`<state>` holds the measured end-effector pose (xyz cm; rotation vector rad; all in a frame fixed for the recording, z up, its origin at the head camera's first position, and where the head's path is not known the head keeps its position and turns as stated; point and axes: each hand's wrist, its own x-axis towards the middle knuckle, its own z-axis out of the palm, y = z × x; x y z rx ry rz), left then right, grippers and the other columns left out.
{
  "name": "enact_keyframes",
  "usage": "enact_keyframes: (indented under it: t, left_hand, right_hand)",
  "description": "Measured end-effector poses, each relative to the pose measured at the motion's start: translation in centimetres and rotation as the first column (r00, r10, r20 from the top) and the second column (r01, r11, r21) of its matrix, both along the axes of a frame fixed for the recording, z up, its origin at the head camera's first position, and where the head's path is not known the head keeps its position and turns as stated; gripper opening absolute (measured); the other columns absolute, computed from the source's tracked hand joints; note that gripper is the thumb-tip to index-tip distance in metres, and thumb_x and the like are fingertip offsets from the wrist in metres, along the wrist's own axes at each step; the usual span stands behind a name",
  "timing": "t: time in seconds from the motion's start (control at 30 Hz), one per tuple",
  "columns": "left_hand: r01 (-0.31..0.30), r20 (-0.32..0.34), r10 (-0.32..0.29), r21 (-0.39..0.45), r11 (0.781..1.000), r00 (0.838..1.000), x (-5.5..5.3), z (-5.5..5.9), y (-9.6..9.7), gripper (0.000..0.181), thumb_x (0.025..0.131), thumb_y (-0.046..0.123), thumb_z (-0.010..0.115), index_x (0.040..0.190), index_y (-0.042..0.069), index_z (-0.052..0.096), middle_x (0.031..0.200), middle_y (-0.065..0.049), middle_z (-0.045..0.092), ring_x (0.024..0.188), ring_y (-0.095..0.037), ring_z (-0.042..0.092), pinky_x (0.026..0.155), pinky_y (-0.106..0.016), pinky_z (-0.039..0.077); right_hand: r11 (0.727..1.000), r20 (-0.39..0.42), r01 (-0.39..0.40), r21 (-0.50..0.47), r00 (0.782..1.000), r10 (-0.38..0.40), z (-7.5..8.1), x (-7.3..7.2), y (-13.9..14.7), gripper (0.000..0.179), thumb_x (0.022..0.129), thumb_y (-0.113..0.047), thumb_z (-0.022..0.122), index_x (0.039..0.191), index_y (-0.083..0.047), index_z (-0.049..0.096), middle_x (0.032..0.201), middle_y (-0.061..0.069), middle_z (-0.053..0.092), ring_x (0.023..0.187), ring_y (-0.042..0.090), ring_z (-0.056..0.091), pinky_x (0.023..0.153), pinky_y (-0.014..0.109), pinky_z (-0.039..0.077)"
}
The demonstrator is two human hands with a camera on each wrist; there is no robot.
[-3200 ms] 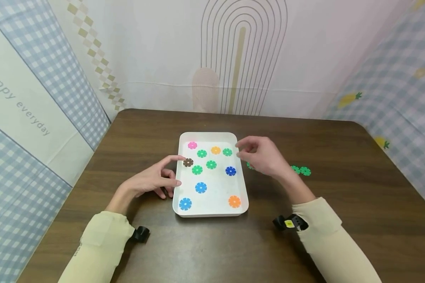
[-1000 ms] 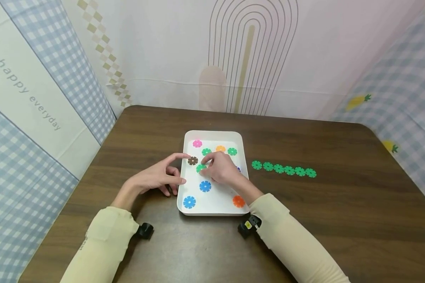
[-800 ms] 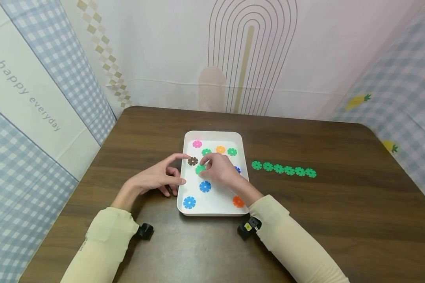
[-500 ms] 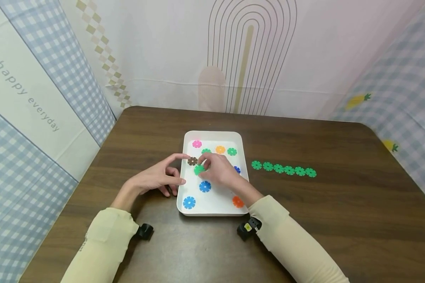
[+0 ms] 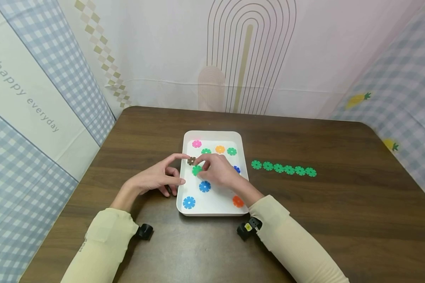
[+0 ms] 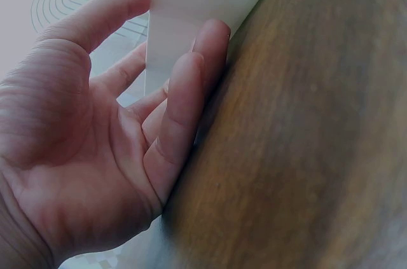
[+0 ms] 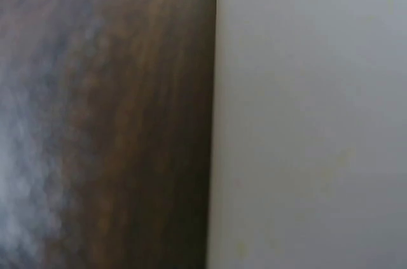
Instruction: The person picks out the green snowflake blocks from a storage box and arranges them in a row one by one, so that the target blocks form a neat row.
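A white tray holds several notched plastic snowflake discs in different colours. My left hand holds the tray's left rim, thumb and index finger over the edge. In the left wrist view, other fingers of my left hand curl against the outer wall of the tray. Inside the tray, my right hand pinches a green snowflake disc between thumb and index finger. A brown disc lies close beyond those fingertips. The right wrist view shows only tray wall and tabletop, no fingers.
A row of green discs lies on the wooden table right of the tray. Also in the tray are pink, yellow, orange and blue discs, plus other green ones.
My right hand has come from the near end of the green row into the tray and taken a green disc, lately shifting it slightly left. My left hand keeps its place.
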<state>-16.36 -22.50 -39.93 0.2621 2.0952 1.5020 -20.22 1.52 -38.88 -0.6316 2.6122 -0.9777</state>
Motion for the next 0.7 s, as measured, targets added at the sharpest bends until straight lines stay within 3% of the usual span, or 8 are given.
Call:
enact_keyframes:
  t: [0.3,0.7]
  left_hand:
    - [0.000,0.002,0.000,0.002,1.000,1.000,0.03,0.10,0.07,0.079,0.097,0.022,0.078,0.161,0.027,0.031,0.087,-0.010,0.066,0.071,-0.025,0.071,0.058,-0.034,0.058]
    - [-0.003,-0.002,0.003,-0.004,1.000,1.000,0.03,0.10,0.01,0.079,0.097,0.022,0.077,0.161,0.028,0.031,0.087,-0.010,0.066,0.071,-0.025,0.071,0.058,-0.034,0.059]
  right_hand:
    - [1.000,0.007,0.002,-0.030,1.000,-0.002,0.00,-0.04,0.07,0.030,0.093,-0.009,0.081,0.122,-0.015,0.077,0.089,0.002,0.071,0.078,0.018,0.062,0.069,0.028,0.048]
    - [0.996,0.104,0.053,-0.074,0.994,-0.046,0.66,0.12,0.18,0.032,0.091,-0.014,0.084,0.122,-0.018,0.076,0.089,0.003,0.074,0.077,0.021,0.065,0.065,0.028,0.050]
